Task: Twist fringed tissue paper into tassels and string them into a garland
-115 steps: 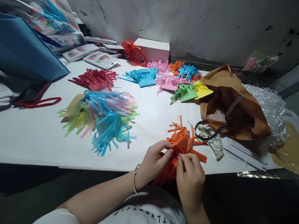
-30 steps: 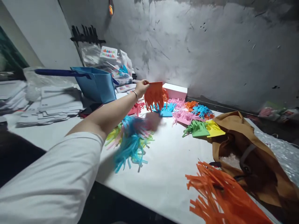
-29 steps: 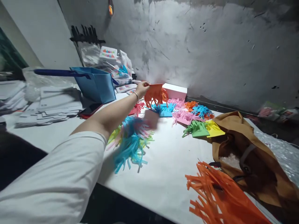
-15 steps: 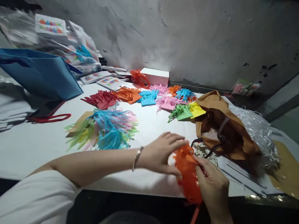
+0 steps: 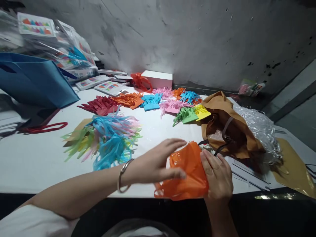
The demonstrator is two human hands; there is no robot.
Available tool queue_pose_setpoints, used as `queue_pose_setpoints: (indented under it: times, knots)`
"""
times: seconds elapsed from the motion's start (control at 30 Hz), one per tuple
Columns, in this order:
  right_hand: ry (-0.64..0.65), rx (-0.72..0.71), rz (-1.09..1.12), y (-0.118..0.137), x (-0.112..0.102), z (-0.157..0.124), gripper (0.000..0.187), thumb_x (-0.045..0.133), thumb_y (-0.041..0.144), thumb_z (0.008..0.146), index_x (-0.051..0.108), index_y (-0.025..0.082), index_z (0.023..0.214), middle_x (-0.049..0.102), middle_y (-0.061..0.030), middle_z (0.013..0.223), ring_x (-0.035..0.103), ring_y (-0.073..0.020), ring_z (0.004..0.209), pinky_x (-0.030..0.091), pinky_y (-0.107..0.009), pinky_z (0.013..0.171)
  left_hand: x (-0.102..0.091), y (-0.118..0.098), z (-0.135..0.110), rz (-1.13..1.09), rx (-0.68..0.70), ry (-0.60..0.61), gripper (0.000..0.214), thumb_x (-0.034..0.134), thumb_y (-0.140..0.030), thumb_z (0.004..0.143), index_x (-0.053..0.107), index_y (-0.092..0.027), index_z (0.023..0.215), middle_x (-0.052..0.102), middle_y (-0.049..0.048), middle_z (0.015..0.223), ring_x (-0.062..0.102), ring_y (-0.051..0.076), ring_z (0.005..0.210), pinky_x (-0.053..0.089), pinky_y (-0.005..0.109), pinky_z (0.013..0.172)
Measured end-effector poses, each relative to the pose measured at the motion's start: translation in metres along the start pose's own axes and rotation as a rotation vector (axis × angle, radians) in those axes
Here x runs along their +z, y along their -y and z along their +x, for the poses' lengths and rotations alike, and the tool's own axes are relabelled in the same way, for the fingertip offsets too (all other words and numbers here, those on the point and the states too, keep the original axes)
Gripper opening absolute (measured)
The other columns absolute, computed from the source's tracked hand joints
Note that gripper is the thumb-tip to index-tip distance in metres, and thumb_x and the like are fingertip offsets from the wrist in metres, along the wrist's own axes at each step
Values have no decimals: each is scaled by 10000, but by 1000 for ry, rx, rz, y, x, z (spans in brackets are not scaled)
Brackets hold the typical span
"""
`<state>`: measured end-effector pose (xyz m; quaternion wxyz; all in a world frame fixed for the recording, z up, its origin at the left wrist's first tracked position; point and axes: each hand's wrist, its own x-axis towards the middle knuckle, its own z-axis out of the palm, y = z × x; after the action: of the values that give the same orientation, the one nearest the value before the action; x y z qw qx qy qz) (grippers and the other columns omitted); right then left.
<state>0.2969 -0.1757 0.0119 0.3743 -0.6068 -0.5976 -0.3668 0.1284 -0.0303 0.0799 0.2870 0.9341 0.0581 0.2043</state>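
Note:
A fringed bundle of orange tissue paper [image 5: 190, 164] is at the table's front edge, its cut strips pointing left. My right hand [image 5: 218, 176] grips the bundle's right side; the fingers lie together along it and the thumb is hidden. At the left side of the bundle, my left hand [image 5: 154, 161] is open, thumb and fingers spread apart, with the thumb in front of the paper. To its left lies a heap of blue, pink and green tissue tassels [image 5: 108, 135]. Behind are dark red [image 5: 101, 105], green [image 5: 186, 115] and yellow [image 5: 202, 112] fringed bundles.
A brown cloth bag [image 5: 234, 131] stands open to the right, beside a clear plastic bag [image 5: 259, 131] and a brown envelope [image 5: 293, 171]. At left are a blue bag [image 5: 37, 82] and packaged stock. A white box [image 5: 158, 79] sits against the grey wall.
The orange tissue bundle has turned and spread wider, its strips now toward the left. My left hand has shifted left; my right hand has moved up and left along the bundle.

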Motion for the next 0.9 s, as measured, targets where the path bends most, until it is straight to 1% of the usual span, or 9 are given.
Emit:
queue_pose_setpoints:
  times: [0.07, 0.23, 0.3, 0.4, 0.5, 0.63, 0.73, 0.83, 0.9]
  knots:
    - [-50, -66, 33, -2, -2, 2, 399, 389, 104, 1001, 568, 140, 1355, 687, -159, 1233, 658, -251, 1152, 455, -504, 1030, -13, 9, 11, -136, -104, 25, 719, 480, -708, 886, 542, -151, 1336, 550, 172, 1381, 529, 291, 1250, 439, 407, 1044]
    - [-1, -104, 9, -8, 3, 4, 454, 397, 92, 998, 486, 185, 1433, 700, -134, 1219, 661, -222, 1149, 405, -497, 1060, -20, 23, 27, -663, -185, 388, 795, 563, -832, 724, 701, -93, 981, 703, 95, 916, 647, 236, 854, 533, 310, 760]
    - [15, -104, 6, -12, 6, 2, 492, 382, 85, 991, 446, 207, 1463, 698, -125, 1224, 660, -215, 1150, 393, -499, 1067, -12, 21, 24, -911, -257, 351, 775, 583, -820, 726, 689, -108, 1014, 702, 100, 955, 657, 240, 873, 538, 305, 751]
    - [56, -100, 23, -17, 12, -4, 524, 360, 53, 977, 422, 198, 1477, 684, -130, 1248, 641, -216, 1177, 395, -500, 1064, 8, 14, 15, -1191, -353, 297, 733, 418, -794, 846, 663, -147, 1092, 707, 139, 1018, 665, 278, 964, 555, 355, 755]
    - [147, -104, 20, -26, 22, -9, 521, 385, 14, 962, 436, 157, 1460, 677, -144, 1256, 619, -228, 1205, 395, -505, 1071, 32, 9, 7, -1261, -351, 427, 763, 288, -776, 879, 673, -143, 1063, 715, 148, 927, 687, 283, 871, 565, 384, 677]
    - [249, -202, -54, -57, 24, -5, 455, 410, 35, 973, 490, 129, 1411, 680, -146, 1253, 628, -235, 1190, 386, -499, 1092, 58, 9, 0, -1567, -445, 632, 528, 624, -565, 781, 656, -149, 1105, 710, 103, 1000, 698, 201, 745, 575, 314, 651]
    - [233, -230, -184, -87, 4, 12, 473, 439, 25, 961, 505, 162, 1409, 663, -134, 1287, 615, -239, 1213, 373, -513, 1109, 65, 14, -1, -1741, -583, 623, 492, 758, -245, 692, 633, -154, 1160, 715, 47, 868, 651, 110, 554, 532, 194, 521]
    - [72, -202, -308, -99, -21, 27, 491, 484, 27, 939, 529, 184, 1401, 643, -132, 1317, 591, -255, 1246, 391, -513, 1108, 57, 24, -7, -1725, -641, 551, 316, 752, -210, 729, 667, -113, 1018, 655, 6, 665, 565, 80, 414, 472, 158, 415]
    - [63, -208, -304, -90, -26, 27, 498, 461, 32, 941, 507, 159, 1420, 619, -154, 1345, 556, -269, 1289, 397, -517, 1113, 45, 37, -17, -1654, -660, 491, 206, 755, -254, 746, 656, -92, 825, 617, 10, 606, 534, 71, 390, 434, 145, 378]
